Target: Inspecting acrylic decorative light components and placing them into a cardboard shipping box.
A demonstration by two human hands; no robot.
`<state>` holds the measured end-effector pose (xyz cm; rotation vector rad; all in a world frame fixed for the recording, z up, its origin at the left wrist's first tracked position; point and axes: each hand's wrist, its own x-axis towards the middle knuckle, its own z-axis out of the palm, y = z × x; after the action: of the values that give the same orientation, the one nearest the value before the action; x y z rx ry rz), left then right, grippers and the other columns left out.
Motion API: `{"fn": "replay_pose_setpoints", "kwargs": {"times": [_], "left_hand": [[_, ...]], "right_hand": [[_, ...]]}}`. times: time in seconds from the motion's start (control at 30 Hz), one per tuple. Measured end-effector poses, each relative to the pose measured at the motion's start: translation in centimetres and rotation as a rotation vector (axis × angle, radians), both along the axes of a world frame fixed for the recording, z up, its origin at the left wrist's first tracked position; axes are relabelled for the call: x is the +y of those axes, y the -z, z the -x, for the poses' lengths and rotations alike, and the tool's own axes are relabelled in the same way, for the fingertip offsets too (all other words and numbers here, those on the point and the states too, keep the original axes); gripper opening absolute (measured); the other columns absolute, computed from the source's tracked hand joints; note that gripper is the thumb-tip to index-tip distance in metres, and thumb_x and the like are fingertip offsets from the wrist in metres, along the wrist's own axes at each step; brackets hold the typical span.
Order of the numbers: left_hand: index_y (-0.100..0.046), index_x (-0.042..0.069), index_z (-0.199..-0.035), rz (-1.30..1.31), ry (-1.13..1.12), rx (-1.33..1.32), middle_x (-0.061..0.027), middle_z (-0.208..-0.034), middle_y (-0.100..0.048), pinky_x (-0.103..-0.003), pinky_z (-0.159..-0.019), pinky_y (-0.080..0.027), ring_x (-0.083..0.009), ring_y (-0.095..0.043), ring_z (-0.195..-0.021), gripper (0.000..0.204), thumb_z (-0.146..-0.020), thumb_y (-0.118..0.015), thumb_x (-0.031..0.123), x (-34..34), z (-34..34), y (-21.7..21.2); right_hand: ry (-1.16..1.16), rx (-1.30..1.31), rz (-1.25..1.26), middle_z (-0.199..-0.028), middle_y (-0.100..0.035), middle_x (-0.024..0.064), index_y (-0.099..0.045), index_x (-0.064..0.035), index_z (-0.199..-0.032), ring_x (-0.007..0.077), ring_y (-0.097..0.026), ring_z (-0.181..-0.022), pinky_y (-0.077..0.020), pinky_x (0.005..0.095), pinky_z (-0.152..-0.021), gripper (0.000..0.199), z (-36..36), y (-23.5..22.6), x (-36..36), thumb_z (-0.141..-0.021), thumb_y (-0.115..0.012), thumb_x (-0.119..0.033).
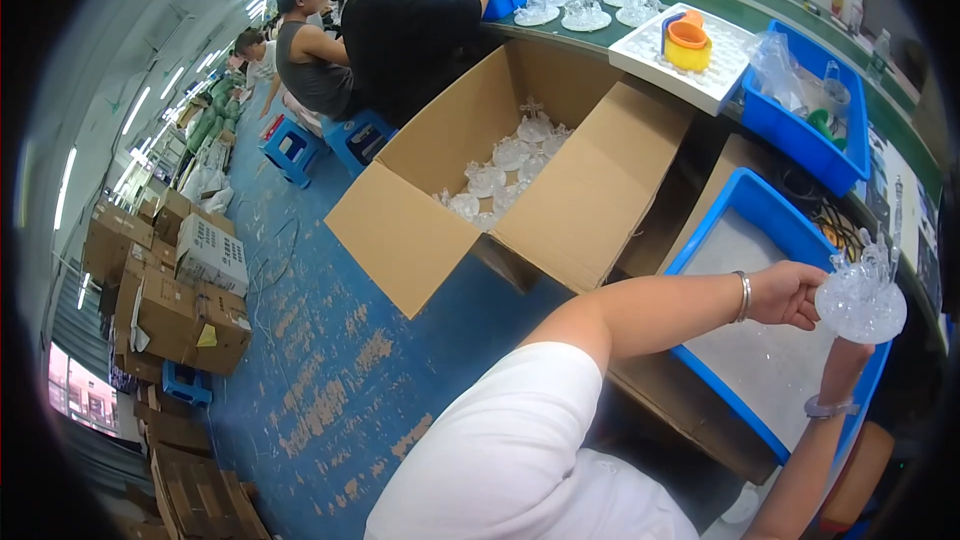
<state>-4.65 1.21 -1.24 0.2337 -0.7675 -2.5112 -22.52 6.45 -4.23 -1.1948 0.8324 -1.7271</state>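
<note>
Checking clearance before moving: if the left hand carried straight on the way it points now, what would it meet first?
The left hand points toward the person's right and already touches the clear round plastic ornament, also held from below by the right hand. That ornament comes first; depth beyond it is unclear.

Open brown carton (560, 190) at centre; stacked brown cartons (170, 310) far left.

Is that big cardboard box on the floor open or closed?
Open: the cardboard box has its flaps spread outward, showing clear plastic pieces lying inside.
</note>
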Motion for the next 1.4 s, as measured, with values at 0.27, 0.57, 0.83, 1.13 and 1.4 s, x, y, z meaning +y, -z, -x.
{"fn": "replay_pose_setpoints", "kwargs": {"times": [0.27,0.57,0.83,1.13,1.4], "left_hand": [[-0.052,0.005,-0.087,0.023,-0.014,-0.057,-0.0071,-0.076,-0.06,-0.027,-0.06,-0.047,-0.0146,-0.058,-0.063,0.026,-0.082,-0.032,0.021,-0.1,-0.3,0.8],[-0.043,-0.005,-0.102,0.186,0.027,-0.546,-0.0196,-0.084,-0.058,-0.033,-0.059,-0.048,-0.0273,-0.059,-0.071,0.032,-0.081,-0.032,0.017,-2.1,0.0,3.3],[-0.036,-0.014,-0.102,0.183,0.015,-0.586,-0.0265,-0.094,-0.053,-0.038,-0.06,-0.048,-0.0332,-0.057,-0.077,0.038,-0.079,-0.035,0.016,-3.1,-0.3,5.2],[-0.038,-0.003,-0.109,0.22,-0.309,-0.594,-0.019,-0.094,-0.056,-0.032,-0.065,-0.042,-0.0247,-0.057,-0.08,0.037,-0.082,-0.026,0.02,-5.0,-2.0,2.6],[-0.047,0.003,-0.104,0.287,-0.719,-0.659,-0.0114,-0.093,-0.057,-0.024,-0.068,-0.043,-0.0135,-0.056,-0.079,0.036,-0.078,-0.023,0.01,-4.2,-3.9,0.2]], "right_hand": [[-0.037,0.051,-0.079,-0.127,-0.026,0.0078,-0.02,-0.0062,-0.125,0.0231,-0.028,-0.116,-0.0199,0.0358,-0.095,0.089,0.1,0.0,-0.5,-0.063,-0.043,-0.067],[-0.173,-0.065,-0.162,-0.124,-0.032,0.006,-0.025,-0.0112,-0.124,0.0229,-0.033,-0.113,-0.0278,0.0356,-0.092,0.063,0.4,-0.5,-0.5,-0.078,-0.035,-0.052],[-0.27,-0.595,-0.349,-0.119,-0.038,0.0093,-0.03,-0.0129,-0.122,0.0296,-0.041,-0.104,-0.0335,0.0379,-0.088,0.061,-3.6,-5.4,0.8,-0.077,-0.035,-0.053],[-0.213,-0.179,-0.401,-0.1,-0.05,0.0041,-0.043,-0.0114,-0.108,0.0163,-0.046,-0.096,-0.0376,0.0308,-0.082,0.041,3.1,-3.6,0.8,-0.081,-0.038,-0.042],[0.216,1.049,-0.673,-0.13,-0.01,0.0211,-0.006,-0.0042,-0.128,0.0325,-0.022,-0.118,-0.0203,0.0365,-0.095,0.098,2.5,-2.4,0.9,-0.059,-0.061,-0.047]]}}
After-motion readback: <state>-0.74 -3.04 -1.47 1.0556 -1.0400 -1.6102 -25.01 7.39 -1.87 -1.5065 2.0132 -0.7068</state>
